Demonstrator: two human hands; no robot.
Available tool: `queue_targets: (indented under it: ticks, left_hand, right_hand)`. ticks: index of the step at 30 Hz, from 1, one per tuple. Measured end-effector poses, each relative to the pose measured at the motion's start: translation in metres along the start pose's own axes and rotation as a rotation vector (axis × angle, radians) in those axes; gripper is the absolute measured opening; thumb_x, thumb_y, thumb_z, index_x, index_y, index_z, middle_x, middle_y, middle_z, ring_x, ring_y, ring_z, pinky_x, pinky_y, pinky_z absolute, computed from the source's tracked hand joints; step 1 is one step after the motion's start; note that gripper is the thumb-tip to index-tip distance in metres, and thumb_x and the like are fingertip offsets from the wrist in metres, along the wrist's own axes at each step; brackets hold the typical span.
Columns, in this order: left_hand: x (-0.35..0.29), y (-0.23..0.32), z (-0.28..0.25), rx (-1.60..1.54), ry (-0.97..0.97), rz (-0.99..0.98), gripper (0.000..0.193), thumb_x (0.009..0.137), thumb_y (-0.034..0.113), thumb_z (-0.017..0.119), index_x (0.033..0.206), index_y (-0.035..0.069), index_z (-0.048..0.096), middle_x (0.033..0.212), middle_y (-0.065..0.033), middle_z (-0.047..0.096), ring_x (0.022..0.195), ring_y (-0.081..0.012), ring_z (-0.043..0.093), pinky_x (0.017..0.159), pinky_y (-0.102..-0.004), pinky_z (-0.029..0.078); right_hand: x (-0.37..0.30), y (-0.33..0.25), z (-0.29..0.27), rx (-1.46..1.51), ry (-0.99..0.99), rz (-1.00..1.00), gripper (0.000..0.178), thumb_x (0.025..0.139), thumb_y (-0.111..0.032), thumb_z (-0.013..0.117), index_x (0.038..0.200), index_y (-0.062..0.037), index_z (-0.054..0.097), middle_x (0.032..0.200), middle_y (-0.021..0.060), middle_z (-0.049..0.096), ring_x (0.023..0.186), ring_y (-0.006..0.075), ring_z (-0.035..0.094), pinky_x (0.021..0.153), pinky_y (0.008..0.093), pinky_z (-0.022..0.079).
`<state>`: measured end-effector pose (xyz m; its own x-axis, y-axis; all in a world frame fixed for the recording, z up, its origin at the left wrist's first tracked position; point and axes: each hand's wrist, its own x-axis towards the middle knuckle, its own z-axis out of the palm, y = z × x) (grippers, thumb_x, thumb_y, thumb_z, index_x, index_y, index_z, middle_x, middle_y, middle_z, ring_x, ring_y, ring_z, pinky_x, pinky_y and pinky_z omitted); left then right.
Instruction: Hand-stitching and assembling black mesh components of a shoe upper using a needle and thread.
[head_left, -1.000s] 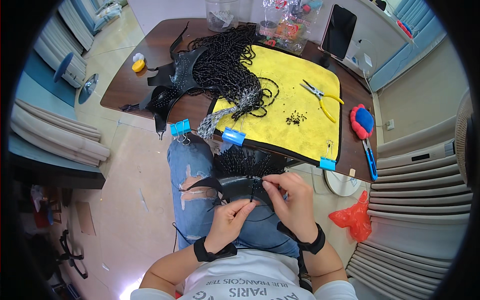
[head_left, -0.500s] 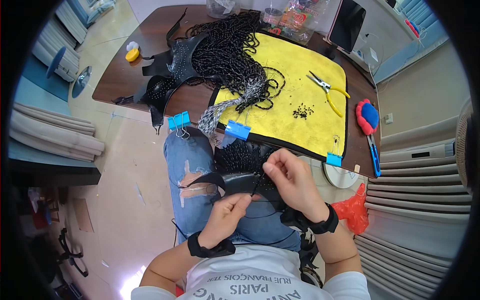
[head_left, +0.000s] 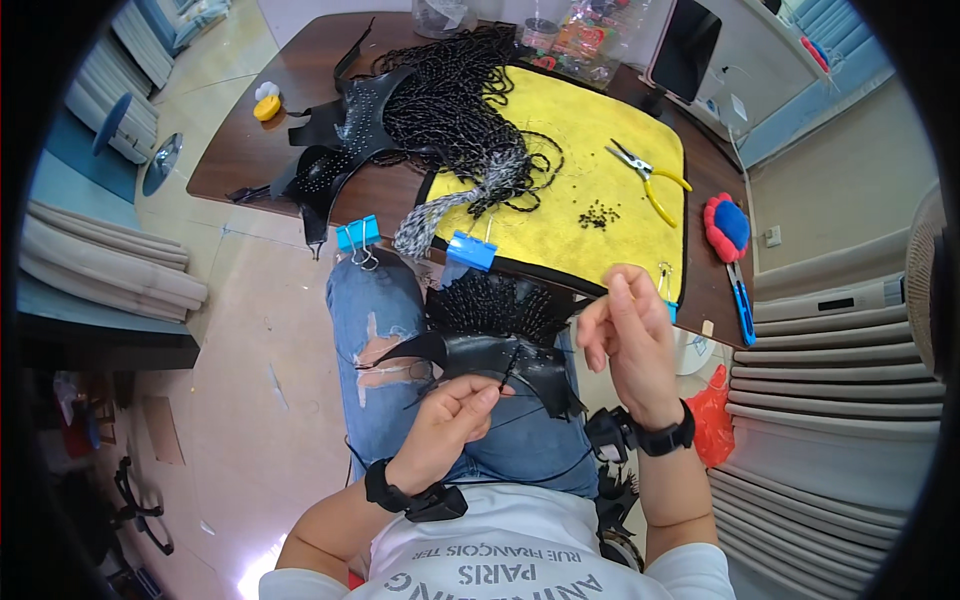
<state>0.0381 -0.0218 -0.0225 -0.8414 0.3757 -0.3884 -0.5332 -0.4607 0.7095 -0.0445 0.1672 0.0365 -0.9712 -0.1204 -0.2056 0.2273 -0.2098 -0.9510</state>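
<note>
Across my lap lies a black leather piece [head_left: 470,352] with rows of small holes and many black braided cords [head_left: 500,300] fanning out from its far side. My left hand [head_left: 445,425] is closed, thumb and forefinger pinching a short black cord [head_left: 510,368] that stands up at the piece's near edge. My right hand [head_left: 637,345] is raised to the right of the leather, near the table's front edge. Its thumb and forefinger meet in a pinch, the other fingers curled; whatever they hold is too thin to make out.
On the brown table [head_left: 240,150] lies a yellow cloth [head_left: 560,110] with black beads [head_left: 598,214], pliers [head_left: 648,180] and a bundle of braided cords [head_left: 450,110]. Blue binder clips [head_left: 472,250] grip the edge. A pincushion [head_left: 727,226] and blue cutter [head_left: 740,300] lie at right.
My right hand has moved up and right, away from the leather piece, its fingers turning upward. The left hand stays near the same spot, still pinching the cord.
</note>
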Motion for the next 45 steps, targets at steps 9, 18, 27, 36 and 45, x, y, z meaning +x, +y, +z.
queue_targets:
  ticks: [9, 18, 27, 36, 45]
  left_hand:
    - [-0.002, -0.001, 0.006, -0.12, -0.015, 0.022, 0.019, 0.093, 0.017, 0.049, 0.098, 0.0, 0.057, 0.061, 0.0047, 0.041, 0.054, -0.0044, 0.031, 0.053, -0.0191, 0.026]
    - [-0.006, 0.0, 0.01, -0.165, 0.048, -0.027, 0.016, 0.094, 0.017, 0.048, 0.096, 0.003, 0.056, 0.058, 0.0049, 0.037, 0.052, -0.0047, 0.031, 0.057, -0.0227, 0.034]
    - [-0.01, 0.011, 0.007, -0.331, 0.029, -0.181, 0.018, 0.094, 0.02, 0.048, 0.099, 0.003, 0.055, 0.058, 0.0061, 0.029, 0.049, -0.0033, 0.027, 0.045, -0.0175, 0.027]
    - [-0.013, 0.015, 0.016, -0.306, 0.106, -0.212, 0.018, 0.095, 0.018, 0.045, 0.095, 0.004, 0.056, 0.056, 0.0056, 0.028, 0.049, -0.0036, 0.024, 0.041, -0.0177, 0.02]
    - [-0.014, 0.015, 0.01, -0.308, 0.13, -0.224, 0.018, 0.094, 0.017, 0.047, 0.096, 0.003, 0.058, 0.056, 0.0059, 0.028, 0.048, -0.0037, 0.026, 0.042, -0.0186, 0.02]
  right_hand:
    - [-0.03, 0.012, 0.002, -1.047, 0.177, -0.819, 0.03, 0.083, -0.019, 0.061, 0.106, -0.0024, 0.051, 0.092, 0.0127, 0.055, 0.062, 0.0172, 0.049, 0.055, 0.0245, 0.04]
    - [-0.076, 0.026, 0.003, -1.083, -0.276, -0.666, 0.02, 0.068, -0.008, 0.072, 0.086, -0.0046, 0.062, 0.093, 0.0098, 0.051, 0.069, 0.0226, 0.048, 0.061, 0.0307, 0.042]
    - [-0.099, 0.015, -0.011, -0.795, -0.28, -0.403, 0.02, 0.069, -0.004, 0.069, 0.088, -0.0033, 0.063, 0.075, 0.008, 0.057, 0.065, 0.0234, 0.054, 0.055, 0.0311, 0.044]
    - [0.0, 0.024, -0.018, -1.268, -0.267, -0.991, 0.028, 0.062, -0.003, 0.06, 0.09, -0.0026, 0.061, 0.089, 0.0083, 0.057, 0.073, 0.0227, 0.055, 0.059, 0.0304, 0.046]
    - [0.003, 0.014, -0.015, -1.363, -0.397, -1.023, 0.03, 0.064, -0.006, 0.057, 0.093, -0.0009, 0.06, 0.088, 0.0076, 0.056, 0.073, 0.021, 0.054, 0.059, 0.0297, 0.046]
